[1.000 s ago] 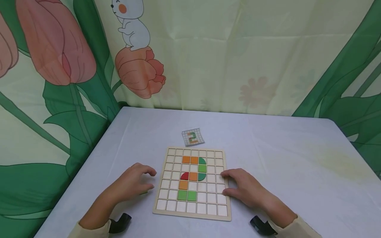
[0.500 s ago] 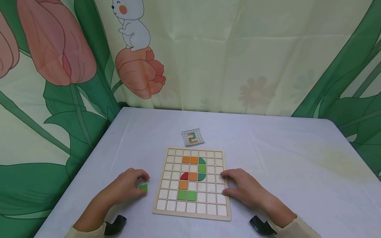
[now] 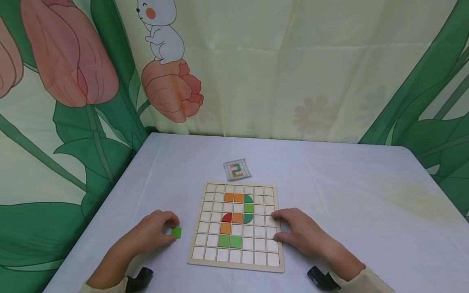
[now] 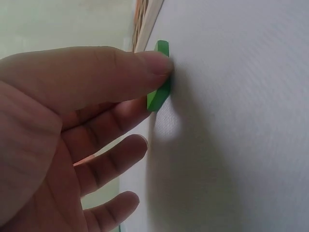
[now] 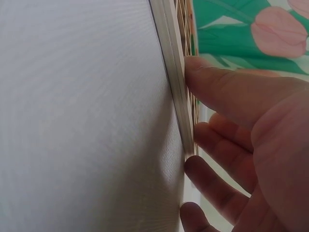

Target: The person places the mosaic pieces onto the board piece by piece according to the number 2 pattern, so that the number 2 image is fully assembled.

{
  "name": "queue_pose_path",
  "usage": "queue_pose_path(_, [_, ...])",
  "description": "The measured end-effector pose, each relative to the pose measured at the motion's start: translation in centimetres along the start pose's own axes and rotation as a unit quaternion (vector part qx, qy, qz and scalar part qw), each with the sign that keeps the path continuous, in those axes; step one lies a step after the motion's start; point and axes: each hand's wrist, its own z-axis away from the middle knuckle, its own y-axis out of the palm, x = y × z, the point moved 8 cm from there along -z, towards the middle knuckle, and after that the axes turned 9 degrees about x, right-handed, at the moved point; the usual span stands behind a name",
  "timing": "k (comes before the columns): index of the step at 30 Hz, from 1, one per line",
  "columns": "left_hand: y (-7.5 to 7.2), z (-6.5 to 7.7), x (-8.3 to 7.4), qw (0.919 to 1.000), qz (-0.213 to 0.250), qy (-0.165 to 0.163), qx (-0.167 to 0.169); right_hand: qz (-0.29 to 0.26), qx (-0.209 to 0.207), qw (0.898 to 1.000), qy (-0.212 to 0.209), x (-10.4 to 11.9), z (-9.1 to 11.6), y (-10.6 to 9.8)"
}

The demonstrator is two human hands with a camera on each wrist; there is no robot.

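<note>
A green square tile (image 3: pixel 176 232) is pinched between the thumb and a finger of my left hand (image 3: pixel 146 232), low over the table left of the board. In the left wrist view the green tile (image 4: pixel 160 101) stands edge-on behind the thumb tip, its far side partly hidden. The wooden grid board (image 3: pixel 216 265) holds orange, green and red tiles, some square and some rounded, set in cells. My right hand (image 3: pixel 309 232) rests its fingertips on the board's right edge; in the right wrist view the thumb touches the rim (image 5: pixel 179 96) and the fingers are loosely bent.
Beyond the board lies a small card (image 3: pixel 237 169) printed with a coloured grid pattern. A white cloth covers the table (image 3: pixel 348 195). Behind it hangs a curtain (image 3: pixel 256 73) with tulips and a white animal.
My left hand has drawn a little away from the board to the left, and its index finger has come in toward the thumb. The green tile shows more now. My right hand stays put.
</note>
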Motion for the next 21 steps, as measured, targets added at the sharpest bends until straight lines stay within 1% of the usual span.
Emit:
queue_pose_path(7, [0.2, -0.7, -0.3, 0.9998, -0.006, -0.019, -0.007, -0.002, 0.001, 1.000, 0.002, -0.1, 0.0, 0.0])
queue_pose_path(11, [0.3, -0.9, -0.5, 0.9992, -0.008, -0.039, -0.010, -0.001, 0.000, 1.000, -0.003, -0.1, 0.0, 0.1])
queue_pose_path(13, [0.2, -1.0, -1.0, 0.9993, -0.007, -0.035, -0.013, 0.001, -0.001, 1.000, -0.005, 0.0, 0.0, 0.1])
queue_pose_path(17, [0.1, -1.3, -2.2, 0.9997, -0.008, -0.013, -0.020, 0.002, 0.000, 1.000, 0.000, -0.1, -0.1, 0.1])
queue_pose_path(21, [0.3, -1.9, -3.4, 0.9997, -0.011, -0.010, -0.022, -0.001, 0.001, 1.000, 0.002, -0.1, -0.1, 0.1])
